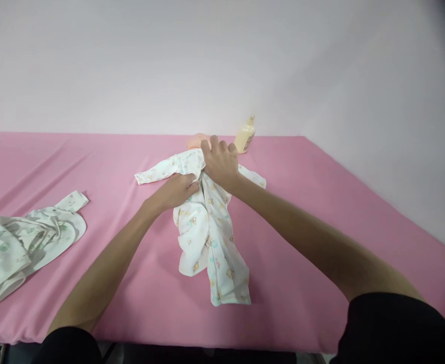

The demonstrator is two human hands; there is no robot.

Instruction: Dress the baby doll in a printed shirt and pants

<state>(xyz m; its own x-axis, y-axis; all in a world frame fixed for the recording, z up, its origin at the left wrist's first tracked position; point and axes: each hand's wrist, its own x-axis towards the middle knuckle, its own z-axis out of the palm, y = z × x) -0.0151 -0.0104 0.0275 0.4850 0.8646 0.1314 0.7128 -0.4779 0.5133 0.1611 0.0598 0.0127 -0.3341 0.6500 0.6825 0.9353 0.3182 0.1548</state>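
Note:
A white baby romper (222, 247) with small bear prints lies in the middle, its sleeves spread to both sides and its legs toward me. A rounded peach-coloured thing (198, 141), perhaps a doll's head, shows at its neck end, partly covered by my hand. My left hand (177, 191) grips the romper's front at chest height, thumb pressed on the cloth. My right hand (222, 161) is curled over the upper front near the neck, knuckles up. Its fingertips are hidden, but cloth bunches under them. A dark gap in the front runs between the two hands.
A pale yellow pump bottle (245, 138) stands tilted behind my right hand, near the wall (131, 65). A crumpled white baby garment with green prints (29, 247) lies at the left. Pink cloth (301, 227) covers the table, whose front edge is close to me.

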